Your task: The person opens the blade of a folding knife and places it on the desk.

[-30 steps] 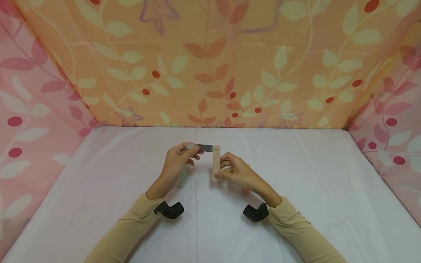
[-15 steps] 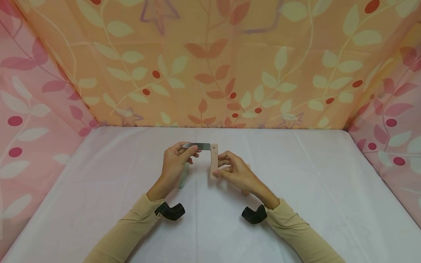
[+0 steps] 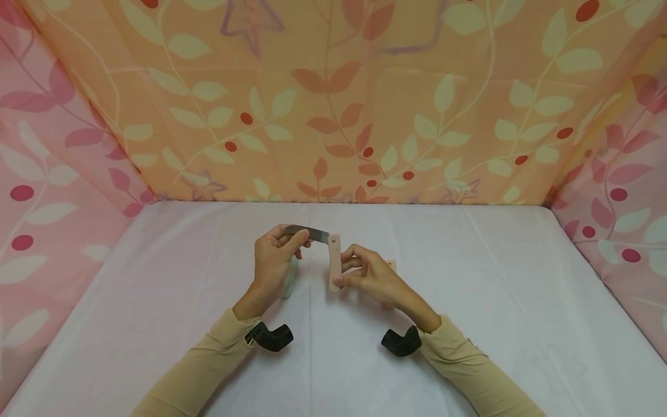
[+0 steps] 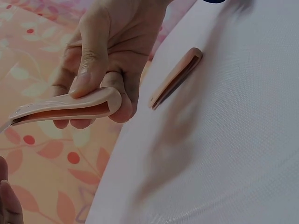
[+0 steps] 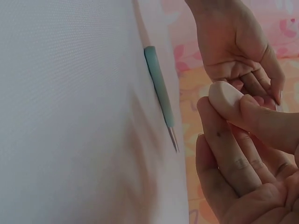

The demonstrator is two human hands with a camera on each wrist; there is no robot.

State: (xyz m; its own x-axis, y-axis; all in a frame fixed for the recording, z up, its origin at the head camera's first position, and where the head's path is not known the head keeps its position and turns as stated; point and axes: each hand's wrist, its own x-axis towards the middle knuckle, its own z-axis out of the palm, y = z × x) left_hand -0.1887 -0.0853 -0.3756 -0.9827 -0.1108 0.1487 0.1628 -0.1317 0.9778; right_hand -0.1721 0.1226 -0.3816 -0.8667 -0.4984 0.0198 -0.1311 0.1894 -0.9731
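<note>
Two hands hold one folding knife (image 3: 334,265) in the air above the worktop (image 3: 312,376). The left hand (image 3: 272,255) has a narrow grip: its thumb and fingers pinch the blade (image 3: 319,235). The right hand (image 3: 371,269) has also a narrow grip, pinching the lower part of the beige handle. The blade is out and stands nearly square to this handle, its tip toward the left hand; in the left wrist view, the long slot of the handle is visible.

Below the left hand, on the worktop, lies a green-handled tool (image 5: 159,88) with a thin metal end. Near the right hand, which partly covers it in the head view, lies a peach slotted handle (image 4: 174,80). Beige sleeves (image 3: 208,353) and black wrist devices (image 3: 276,337) come after the hands. Behind the worktop hangs an orange leaf-patterned cloth (image 3: 333,116).
</note>
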